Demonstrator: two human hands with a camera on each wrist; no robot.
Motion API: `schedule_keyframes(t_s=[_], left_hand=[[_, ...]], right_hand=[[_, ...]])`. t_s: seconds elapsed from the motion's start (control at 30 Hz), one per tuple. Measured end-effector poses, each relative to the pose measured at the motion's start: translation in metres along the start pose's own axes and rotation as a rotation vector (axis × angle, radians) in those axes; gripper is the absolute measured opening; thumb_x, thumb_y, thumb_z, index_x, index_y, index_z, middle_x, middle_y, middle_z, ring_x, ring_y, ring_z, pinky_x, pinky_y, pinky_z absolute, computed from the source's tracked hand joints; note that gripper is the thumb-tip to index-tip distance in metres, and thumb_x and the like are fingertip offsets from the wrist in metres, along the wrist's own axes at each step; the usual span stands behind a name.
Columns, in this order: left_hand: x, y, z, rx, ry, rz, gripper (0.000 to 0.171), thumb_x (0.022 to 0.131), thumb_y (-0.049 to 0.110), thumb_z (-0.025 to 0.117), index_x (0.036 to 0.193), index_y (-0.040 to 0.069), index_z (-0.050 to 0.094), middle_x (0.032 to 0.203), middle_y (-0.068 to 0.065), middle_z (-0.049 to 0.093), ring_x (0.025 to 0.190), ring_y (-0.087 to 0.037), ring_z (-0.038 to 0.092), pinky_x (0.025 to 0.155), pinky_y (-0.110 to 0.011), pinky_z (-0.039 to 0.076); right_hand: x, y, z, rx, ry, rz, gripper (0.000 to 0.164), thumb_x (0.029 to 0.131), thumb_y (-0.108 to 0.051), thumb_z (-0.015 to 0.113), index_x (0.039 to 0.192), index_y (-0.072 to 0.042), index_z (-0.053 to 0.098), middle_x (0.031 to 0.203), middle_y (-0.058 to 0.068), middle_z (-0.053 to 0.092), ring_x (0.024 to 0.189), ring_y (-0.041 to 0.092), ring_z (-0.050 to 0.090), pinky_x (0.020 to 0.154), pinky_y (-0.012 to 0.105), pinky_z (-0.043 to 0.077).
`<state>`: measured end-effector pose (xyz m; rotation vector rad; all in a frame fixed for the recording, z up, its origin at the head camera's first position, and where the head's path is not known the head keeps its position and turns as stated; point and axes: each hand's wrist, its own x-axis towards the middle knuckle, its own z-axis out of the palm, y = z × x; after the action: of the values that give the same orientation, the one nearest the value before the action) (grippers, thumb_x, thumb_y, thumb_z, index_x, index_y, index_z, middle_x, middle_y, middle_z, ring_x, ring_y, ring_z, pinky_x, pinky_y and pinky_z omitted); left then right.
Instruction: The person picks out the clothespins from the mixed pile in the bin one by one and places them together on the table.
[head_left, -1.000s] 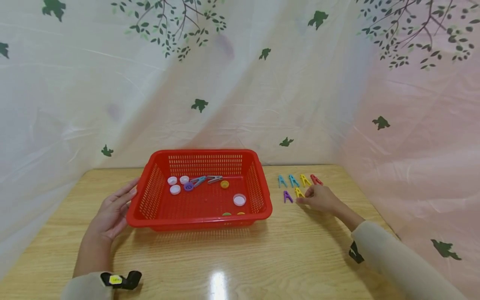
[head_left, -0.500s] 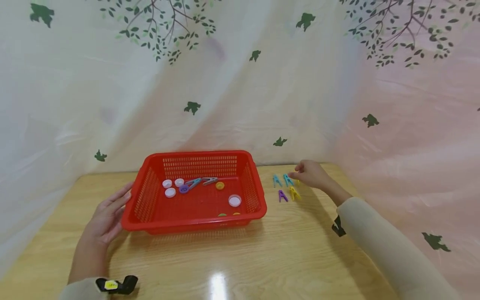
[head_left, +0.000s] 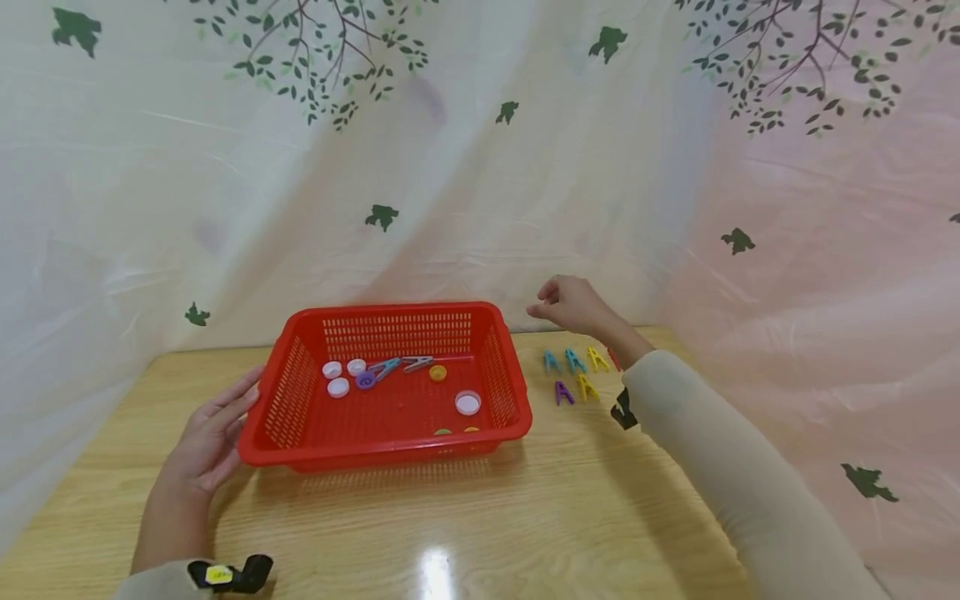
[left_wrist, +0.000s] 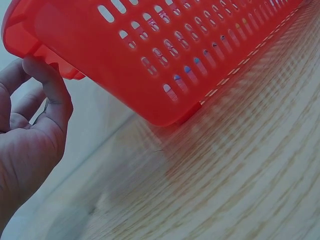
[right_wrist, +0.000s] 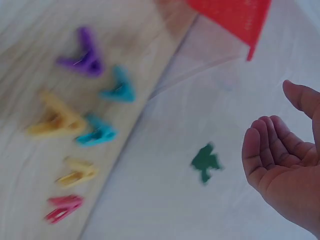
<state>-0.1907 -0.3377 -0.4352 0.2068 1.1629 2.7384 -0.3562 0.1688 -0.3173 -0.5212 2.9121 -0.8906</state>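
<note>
A red plastic basket (head_left: 405, 454) stands on the table, holding white bottle caps (head_left: 338, 387), a purple cap (head_left: 365, 380), an orange cap (head_left: 437, 373), a clear-rimmed cap (head_left: 468, 403) and two greyish clothespins (head_left: 417, 363). My left hand (head_left: 206, 442) grips its left rim; the left wrist view shows curled fingers (left_wrist: 47, 82) against the rim's underside. Raised in the air beyond the basket's right side, my right hand (head_left: 573, 307) has loosely bent fingers and holds nothing. Below it lie purple (head_left: 563, 392), blue (head_left: 575, 361), yellow (head_left: 588, 387) and red (right_wrist: 64, 207) clothespins.
The wooden table (head_left: 360, 533) meets a pale hanging sheet (head_left: 465, 208) printed with leaves along its back edge. In the head view, the right sleeve (head_left: 720, 467) reaches over the table and partly covers the red clothespin.
My right hand has left the clothespins, rising away and moving left towards the basket. The yellow and red clothespins it covered show again. My left hand stays on the basket.
</note>
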Motion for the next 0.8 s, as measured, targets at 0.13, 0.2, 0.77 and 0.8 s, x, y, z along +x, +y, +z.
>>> schedule_keyframes(t_s=[0.13, 0.2, 0.77, 0.8], left_hand=[[0.002, -0.002, 0.000, -0.001, -0.012, 0.003, 0.043, 0.110, 0.000, 0.038, 0.133, 0.015, 0.071, 0.121, -0.006, 0.074, 0.104, -0.019, 0.073, 0.087, -0.037, 0.060], [0.002, -0.003, 0.000, 0.004, -0.014, 0.003, 0.042, 0.110, 0.001, 0.038, 0.133, 0.015, 0.071, 0.120, -0.006, 0.074, 0.103, -0.019, 0.073, 0.087, -0.037, 0.060], [0.001, -0.002, -0.002, -0.006, -0.004, -0.010, 0.042, 0.110, 0.001, 0.039, 0.135, 0.016, 0.069, 0.121, -0.007, 0.074, 0.105, -0.020, 0.073, 0.088, -0.038, 0.060], [0.000, -0.002, -0.002, -0.008, -0.006, -0.009, 0.043, 0.110, 0.001, 0.038, 0.135, 0.016, 0.069, 0.122, -0.007, 0.073, 0.105, -0.020, 0.072, 0.088, -0.038, 0.060]], right_hand=[[0.011, -0.021, 0.003, 0.013, 0.031, -0.029, 0.044, 0.098, -0.030, 0.071, 0.124, 0.004, 0.061, 0.116, 0.018, 0.066, 0.102, 0.031, 0.063, 0.087, 0.044, 0.059], [0.016, -0.032, 0.005, 0.019, 0.041, -0.041, 0.042, 0.098, -0.029, 0.071, 0.123, 0.003, 0.061, 0.115, 0.017, 0.066, 0.101, 0.031, 0.063, 0.086, 0.043, 0.059], [0.048, -0.106, 0.040, 0.093, -0.003, -0.119, 0.037, 0.098, -0.024, 0.073, 0.123, 0.000, 0.062, 0.111, 0.011, 0.066, 0.098, 0.025, 0.061, 0.085, 0.034, 0.058], [0.048, -0.109, 0.043, 0.102, -0.003, -0.113, 0.037, 0.097, -0.024, 0.073, 0.124, -0.001, 0.062, 0.111, 0.010, 0.065, 0.097, 0.025, 0.061, 0.085, 0.033, 0.059]])
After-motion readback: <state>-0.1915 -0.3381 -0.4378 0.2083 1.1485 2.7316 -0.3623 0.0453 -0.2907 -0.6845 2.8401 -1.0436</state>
